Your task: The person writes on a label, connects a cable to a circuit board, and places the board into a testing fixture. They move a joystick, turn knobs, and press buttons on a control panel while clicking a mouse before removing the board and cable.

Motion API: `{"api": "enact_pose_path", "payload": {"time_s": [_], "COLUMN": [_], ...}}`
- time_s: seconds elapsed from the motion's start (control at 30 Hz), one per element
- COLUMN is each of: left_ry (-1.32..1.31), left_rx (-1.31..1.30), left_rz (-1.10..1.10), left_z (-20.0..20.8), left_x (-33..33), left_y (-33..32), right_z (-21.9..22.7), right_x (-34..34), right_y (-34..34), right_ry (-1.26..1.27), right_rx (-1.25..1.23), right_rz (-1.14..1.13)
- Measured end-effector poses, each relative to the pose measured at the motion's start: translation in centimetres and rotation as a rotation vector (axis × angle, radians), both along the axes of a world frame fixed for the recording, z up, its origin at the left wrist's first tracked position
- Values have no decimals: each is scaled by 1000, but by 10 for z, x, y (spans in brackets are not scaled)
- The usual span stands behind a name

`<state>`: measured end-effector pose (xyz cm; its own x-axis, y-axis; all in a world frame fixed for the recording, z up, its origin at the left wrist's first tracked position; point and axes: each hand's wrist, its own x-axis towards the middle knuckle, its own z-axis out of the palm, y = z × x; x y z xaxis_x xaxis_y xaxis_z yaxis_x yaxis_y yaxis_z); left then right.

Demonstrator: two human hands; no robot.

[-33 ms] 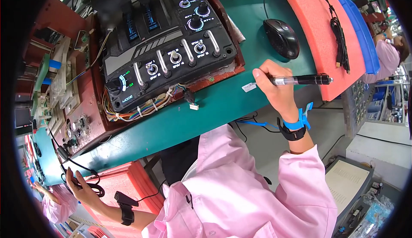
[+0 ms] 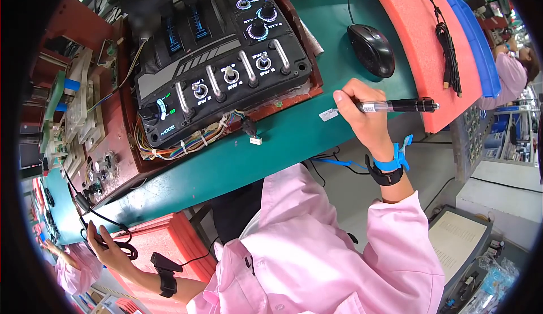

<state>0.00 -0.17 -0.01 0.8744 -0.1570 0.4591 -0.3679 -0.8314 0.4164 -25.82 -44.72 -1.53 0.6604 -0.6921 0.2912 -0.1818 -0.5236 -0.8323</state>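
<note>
Right hand [image 2: 362, 107]: fingers closed around a black-and-clear marker pen [image 2: 396, 106], its tip on a small white label [image 2: 328, 114] lying on the green table [image 2: 294, 138], just below the black switch-and-knob control panel [image 2: 226, 71]. Left hand [image 2: 104, 246]: fingers curled around a black cable [image 2: 121, 245] at the table's far left edge.

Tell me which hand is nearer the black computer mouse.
Right. The right hand, holding a pen, sits just below the mouse; the left hand is far off, gripping a black cable.
</note>
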Motion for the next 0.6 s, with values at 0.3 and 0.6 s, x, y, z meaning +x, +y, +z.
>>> {"api": "enact_pose_path", "payload": {"time_s": [0.3, 0.6], "left_ry": [-25, -11], "left_rx": [40, 34], "left_rz": [26, 19], "left_z": [4, 2], "left_x": [-5, -2], "left_y": [-8, 0], "right_z": [0, 5], "right_x": [-1, -6], "right_y": [1, 3], "right_ry": [15, -176], "right_rx": [-52, 143], "right_rz": [26, 36]}}
